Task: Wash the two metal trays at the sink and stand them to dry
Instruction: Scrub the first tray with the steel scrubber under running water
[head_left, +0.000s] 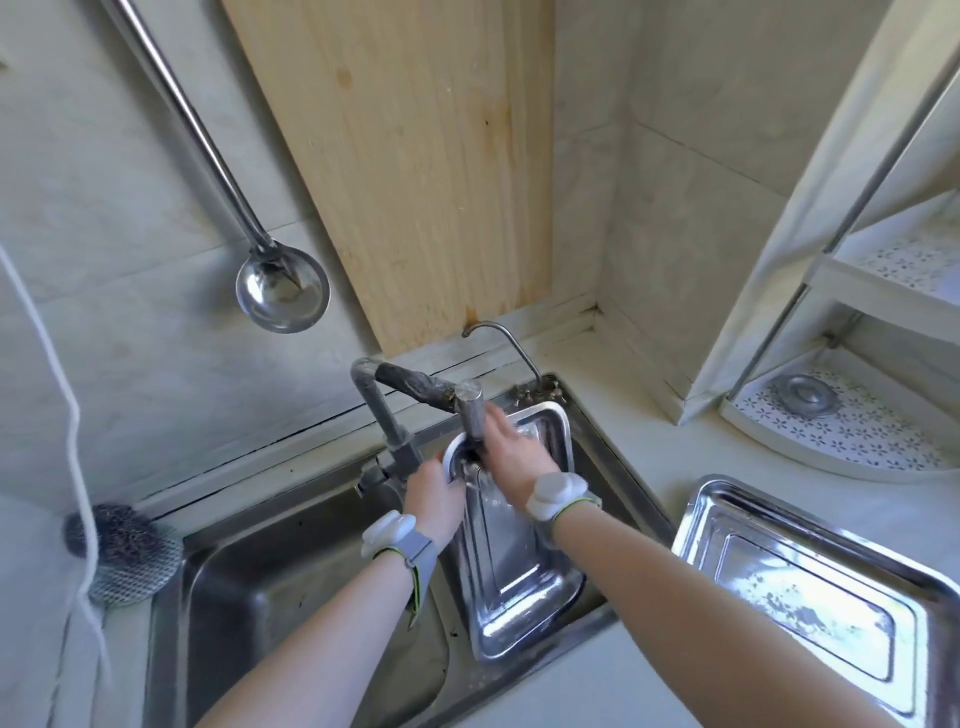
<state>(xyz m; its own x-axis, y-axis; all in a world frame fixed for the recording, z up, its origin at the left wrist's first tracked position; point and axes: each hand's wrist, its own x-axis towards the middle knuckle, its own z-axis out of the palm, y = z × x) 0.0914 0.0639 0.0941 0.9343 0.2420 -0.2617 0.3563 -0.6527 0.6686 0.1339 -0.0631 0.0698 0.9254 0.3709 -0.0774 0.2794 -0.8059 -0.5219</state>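
Observation:
One metal tray lies lengthwise in the steel sink, under the tap spout. My left hand grips the tray's rounded far-left corner. My right hand rests flat, fingers spread, on the tray's inside near its far end. The second metal tray lies flat on the counter to the right of the sink, with white specks on its bottom. Whether water runs from the tap is unclear.
A steel scouring pad sits on the sink's left rim. A ladle hangs on the tiled wall. A wooden board leans behind the tap. A white corner shelf holds a metal strainer at right.

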